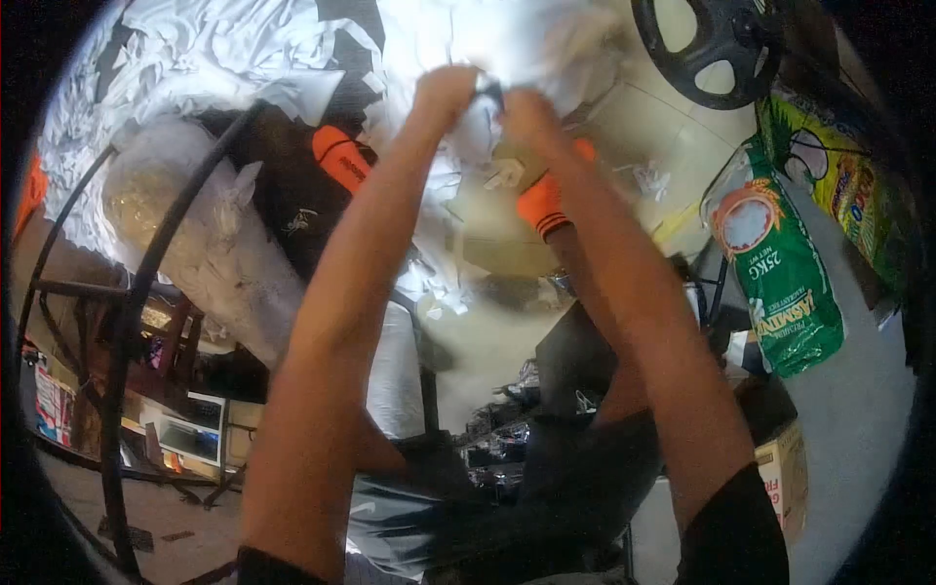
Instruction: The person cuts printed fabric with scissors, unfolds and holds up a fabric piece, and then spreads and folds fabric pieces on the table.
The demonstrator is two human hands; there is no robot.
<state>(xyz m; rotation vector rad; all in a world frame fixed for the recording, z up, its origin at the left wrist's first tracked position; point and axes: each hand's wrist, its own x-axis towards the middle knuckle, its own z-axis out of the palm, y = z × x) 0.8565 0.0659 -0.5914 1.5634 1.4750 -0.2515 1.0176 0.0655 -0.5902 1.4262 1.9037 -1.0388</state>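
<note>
At the top centre my left hand (448,95) and my right hand (527,119) are close together, both arms stretched forward. The fingers of both look closed on a piece of white cloth (478,132), which hangs between and below them. A small dark patch shows at the gap between the hands; I cannot make out what it is. Motion blurs the hands and the cloth. Behind them lies a large bright heap of white fabric (556,44). Below my right forearm is an orange sock (542,207) with dark stripes, and left of my left forearm another orange sock (339,161) with lettering.
More white fabric (224,58) is piled at the upper left, beside a plastic-wrapped bundle (195,224) and a black metal frame (125,322). On the right are a black spoked wheel (673,39), a green rice sack (780,273), a yellow-green sack (848,185) and a cardboard box (783,473).
</note>
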